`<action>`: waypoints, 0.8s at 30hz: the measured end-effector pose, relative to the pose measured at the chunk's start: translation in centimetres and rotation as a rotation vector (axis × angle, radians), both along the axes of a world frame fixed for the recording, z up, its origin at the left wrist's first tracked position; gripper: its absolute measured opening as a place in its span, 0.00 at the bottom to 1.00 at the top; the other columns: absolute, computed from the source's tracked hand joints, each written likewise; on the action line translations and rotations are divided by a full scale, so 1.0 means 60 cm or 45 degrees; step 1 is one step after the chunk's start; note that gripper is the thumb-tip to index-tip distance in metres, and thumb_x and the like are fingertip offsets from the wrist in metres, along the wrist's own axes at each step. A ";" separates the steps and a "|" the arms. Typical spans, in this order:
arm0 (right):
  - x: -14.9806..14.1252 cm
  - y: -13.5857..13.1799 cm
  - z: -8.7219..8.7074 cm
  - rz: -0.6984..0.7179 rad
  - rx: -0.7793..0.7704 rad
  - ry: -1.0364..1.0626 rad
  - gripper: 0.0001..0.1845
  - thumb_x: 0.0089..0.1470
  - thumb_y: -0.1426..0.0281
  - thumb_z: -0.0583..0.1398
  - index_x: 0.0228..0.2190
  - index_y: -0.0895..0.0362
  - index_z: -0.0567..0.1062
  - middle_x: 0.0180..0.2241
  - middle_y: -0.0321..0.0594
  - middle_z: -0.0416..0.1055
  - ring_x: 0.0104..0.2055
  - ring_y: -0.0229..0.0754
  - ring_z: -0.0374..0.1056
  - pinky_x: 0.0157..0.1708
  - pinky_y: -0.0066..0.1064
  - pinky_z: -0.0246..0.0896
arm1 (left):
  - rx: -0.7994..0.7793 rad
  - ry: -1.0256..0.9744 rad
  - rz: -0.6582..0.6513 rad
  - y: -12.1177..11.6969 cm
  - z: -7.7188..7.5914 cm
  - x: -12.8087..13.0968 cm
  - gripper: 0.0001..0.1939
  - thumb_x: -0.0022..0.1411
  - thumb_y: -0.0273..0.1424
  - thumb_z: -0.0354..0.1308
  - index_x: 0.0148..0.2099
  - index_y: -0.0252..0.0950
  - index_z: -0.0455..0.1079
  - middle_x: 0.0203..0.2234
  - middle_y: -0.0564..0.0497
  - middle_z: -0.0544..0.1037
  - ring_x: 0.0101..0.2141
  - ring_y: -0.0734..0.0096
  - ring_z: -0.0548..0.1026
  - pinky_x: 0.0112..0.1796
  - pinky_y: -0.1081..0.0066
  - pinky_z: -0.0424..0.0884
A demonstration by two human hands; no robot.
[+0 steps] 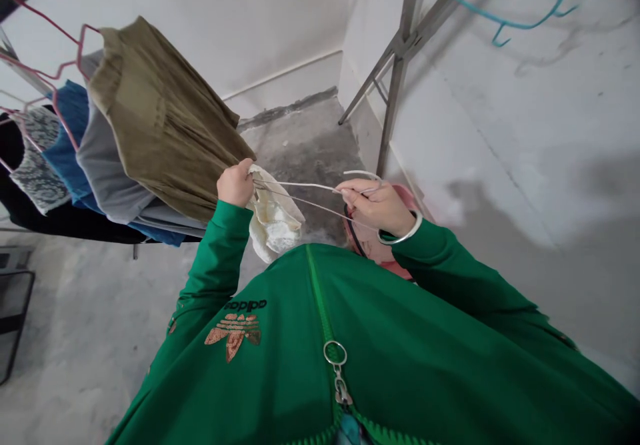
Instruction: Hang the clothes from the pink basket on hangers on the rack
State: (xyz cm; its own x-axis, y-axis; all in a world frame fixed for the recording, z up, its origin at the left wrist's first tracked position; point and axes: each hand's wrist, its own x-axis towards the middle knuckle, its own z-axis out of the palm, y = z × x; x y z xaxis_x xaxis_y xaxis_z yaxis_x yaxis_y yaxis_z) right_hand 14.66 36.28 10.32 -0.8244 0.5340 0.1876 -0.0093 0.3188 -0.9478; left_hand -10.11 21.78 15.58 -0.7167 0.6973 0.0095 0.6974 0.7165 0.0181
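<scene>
My left hand (236, 185) is closed on the top edge of a white garment (274, 226), which hangs down from it in soft folds. The garment's exact kind cannot be made out. A thin white hanger (313, 185) stretches between my two hands, its far end reaching into the garment by my left fingers. My right hand (380, 206) pinches the hanger near its hook (361, 173), fingers pressed together.
Clothes on pink hangers hang from a rail at left, the nearest an olive shirt (165, 111). A pink basin-like object (375, 238) stands below my right hand. Metal rack legs (395, 98) lean by the wall, and a blue hanger (500, 18) hangs at upper right.
</scene>
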 end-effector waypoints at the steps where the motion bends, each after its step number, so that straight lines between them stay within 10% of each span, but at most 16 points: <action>1: -0.007 -0.005 -0.004 0.002 -0.009 0.005 0.15 0.56 0.61 0.56 0.33 0.58 0.77 0.19 0.35 0.67 0.22 0.34 0.61 0.25 0.28 0.58 | -0.039 0.026 -0.018 0.001 0.000 0.008 0.19 0.61 0.27 0.48 0.52 0.42 0.70 0.41 0.44 0.78 0.45 0.55 0.75 0.39 0.66 0.67; 11: -0.112 -0.044 -0.074 -0.011 -0.070 0.118 0.18 0.56 0.58 0.53 0.27 0.59 0.73 0.19 0.33 0.64 0.23 0.34 0.58 0.27 0.27 0.56 | -0.145 0.096 -0.459 0.027 -0.045 0.092 0.17 0.63 0.25 0.43 0.49 0.32 0.70 0.40 0.36 0.73 0.39 0.54 0.73 0.36 0.62 0.64; 18: -0.095 0.017 -0.047 0.090 0.056 0.113 0.16 0.57 0.59 0.54 0.29 0.58 0.72 0.21 0.34 0.64 0.24 0.34 0.60 0.30 0.28 0.59 | -0.182 0.005 -0.675 0.022 -0.030 0.077 0.11 0.60 0.26 0.48 0.42 0.34 0.70 0.40 0.40 0.73 0.41 0.54 0.72 0.40 0.62 0.65; 24: -0.066 0.032 -0.048 -0.617 0.468 0.370 0.14 0.57 0.57 0.55 0.37 0.54 0.69 0.36 0.44 0.67 0.43 0.46 0.64 0.46 0.44 0.61 | 0.051 0.010 -0.506 0.014 -0.029 0.068 0.11 0.61 0.26 0.46 0.42 0.34 0.69 0.39 0.42 0.75 0.40 0.58 0.74 0.38 0.66 0.66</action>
